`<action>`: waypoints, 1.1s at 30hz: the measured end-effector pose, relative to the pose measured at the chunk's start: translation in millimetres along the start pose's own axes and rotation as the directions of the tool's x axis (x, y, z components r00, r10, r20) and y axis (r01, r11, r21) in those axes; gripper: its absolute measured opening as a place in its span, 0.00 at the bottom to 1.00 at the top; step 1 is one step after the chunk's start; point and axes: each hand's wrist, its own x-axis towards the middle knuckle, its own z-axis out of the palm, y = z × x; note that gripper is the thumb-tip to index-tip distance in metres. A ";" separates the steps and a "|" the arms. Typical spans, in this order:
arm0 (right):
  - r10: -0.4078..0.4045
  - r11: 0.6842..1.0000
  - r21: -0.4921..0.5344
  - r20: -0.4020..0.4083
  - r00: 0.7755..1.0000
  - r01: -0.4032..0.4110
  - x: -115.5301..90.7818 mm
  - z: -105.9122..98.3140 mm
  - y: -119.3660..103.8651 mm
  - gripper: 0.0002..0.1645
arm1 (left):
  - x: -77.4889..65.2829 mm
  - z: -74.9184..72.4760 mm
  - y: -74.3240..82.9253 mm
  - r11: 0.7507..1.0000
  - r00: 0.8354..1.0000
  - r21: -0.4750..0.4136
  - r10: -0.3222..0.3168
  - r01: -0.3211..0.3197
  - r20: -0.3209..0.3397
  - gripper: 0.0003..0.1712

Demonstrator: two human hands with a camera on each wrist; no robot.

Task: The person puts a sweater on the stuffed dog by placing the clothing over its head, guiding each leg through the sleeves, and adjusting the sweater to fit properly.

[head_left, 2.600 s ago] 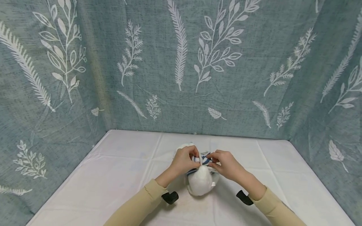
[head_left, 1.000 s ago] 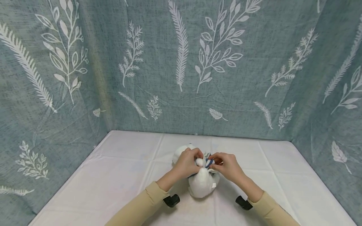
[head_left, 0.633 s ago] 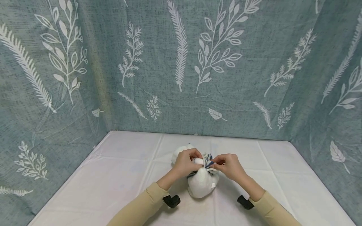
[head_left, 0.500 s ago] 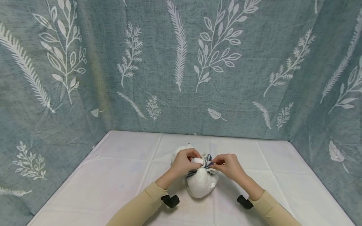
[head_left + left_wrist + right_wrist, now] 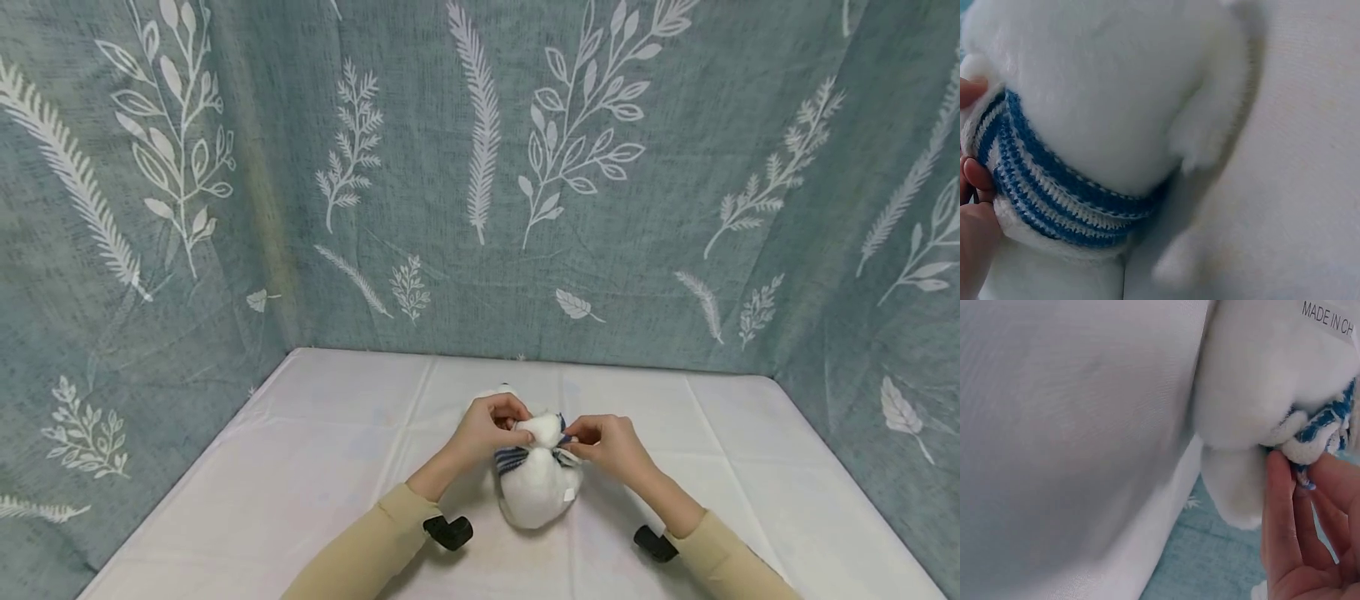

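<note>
A white plush toy [image 5: 534, 496] lies on the table with a blue-and-white striped knit scarf [image 5: 1066, 181] wrapped round its middle. The scarf gathers on top of the toy in a white bunch between the two hands. My left hand [image 5: 487, 433] pinches the scarf at the left of that bunch; in the left wrist view its fingertips [image 5: 979, 175] are at the scarf's edge. On the other side, my right hand [image 5: 611, 446] pinches a blue-and-white end of the scarf between thumb and fingers. A printed tag [image 5: 1329, 319] sticks out of the plush in the right wrist view.
The white cloth-covered table [image 5: 360, 408] spreads round the toy. Behind it and at both sides hang blue-green curtains [image 5: 450, 292] with white leaf prints. Black wrist cameras [image 5: 448, 532] sit below each forearm.
Both hands keep pinching the scarf. The right hand has shifted slightly right and toward the person, drawing its scarf end outward. Plain white scarf now covers the spot where stripes showed between the hands.
</note>
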 end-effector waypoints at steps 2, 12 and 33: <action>0.016 1.000 0.013 0.021 1.000 -0.017 -0.7 -0.8 -0.7 0.07 | 1.5 -0.1 -6.6 1.000 1.000 -0.007 -0.003 0.003 -0.002 0.11; 0.012 0.956 0.281 0.246 0.969 -0.083 -3.1 -6.6 -8.3 0.20 | 1.1 -2.3 -22.9 0.999 0.998 -0.011 0.048 -0.049 -0.048 0.12; 0.115 0.931 0.325 0.175 0.978 -0.168 23.8 -33.4 8.8 0.20 | -3.6 -9.6 15.9 0.976 0.927 0.200 -0.006 0.087 -0.376 0.14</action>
